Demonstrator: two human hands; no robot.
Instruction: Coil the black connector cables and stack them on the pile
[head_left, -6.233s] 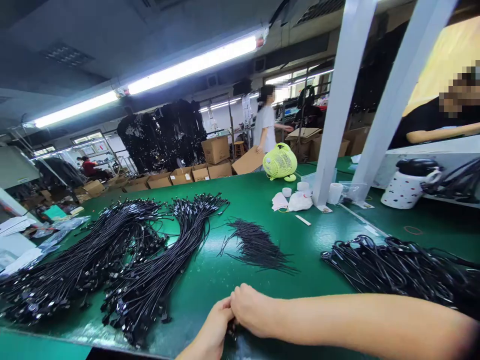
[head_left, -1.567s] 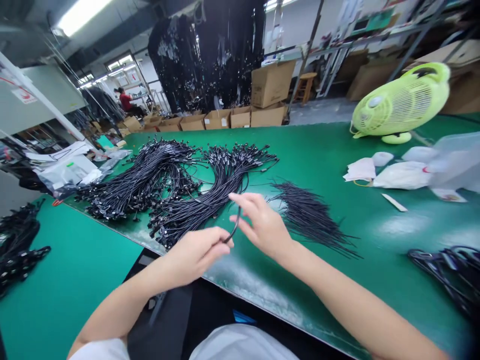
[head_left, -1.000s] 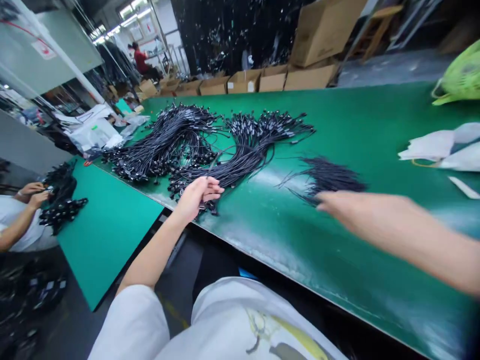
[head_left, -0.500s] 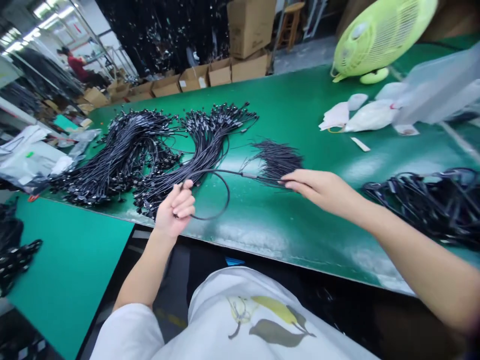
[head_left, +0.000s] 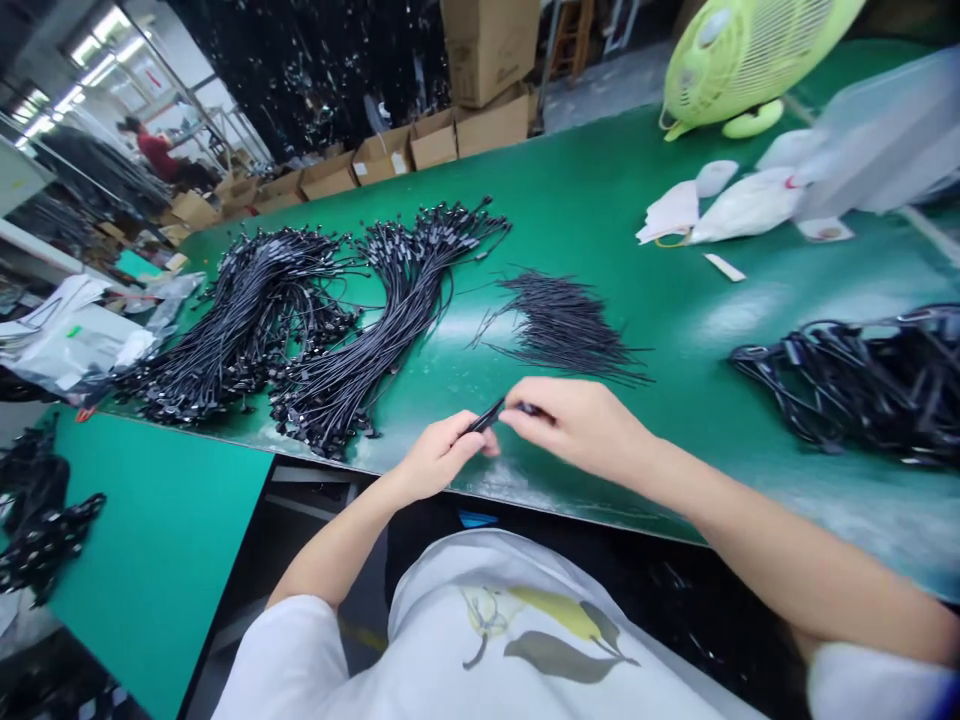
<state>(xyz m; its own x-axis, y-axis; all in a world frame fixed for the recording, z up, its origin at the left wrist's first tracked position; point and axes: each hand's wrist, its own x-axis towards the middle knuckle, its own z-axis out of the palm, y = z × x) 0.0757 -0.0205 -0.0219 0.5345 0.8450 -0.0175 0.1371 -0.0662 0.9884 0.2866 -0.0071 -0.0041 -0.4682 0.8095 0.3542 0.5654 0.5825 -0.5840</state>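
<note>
My left hand (head_left: pixel 439 457) and my right hand (head_left: pixel 577 425) meet just above the near edge of the green table (head_left: pixel 600 210). Both pinch one thin black cable (head_left: pixel 487 415) between their fingertips. Beyond my hands lies a small fan of thin black ties (head_left: pixel 559 325). Two big bundles of black cables (head_left: pixel 315 310) with connectors spread out to the left. A heap of coiled black cables (head_left: pixel 855 385) lies to the right.
A lime-green fan (head_left: pixel 742 55) stands at the far right edge, with white bags and cups (head_left: pixel 739 205) beside it. Cardboard boxes (head_left: pixel 450 110) line the far side. A lower green table (head_left: pixel 150 520) carrying more black cables sits to my left. A person in red works far back.
My left hand drew one cable out of the left bundle while my right reached toward the ties. Both hands have now come together at the table's near edge, pinching that cable.
</note>
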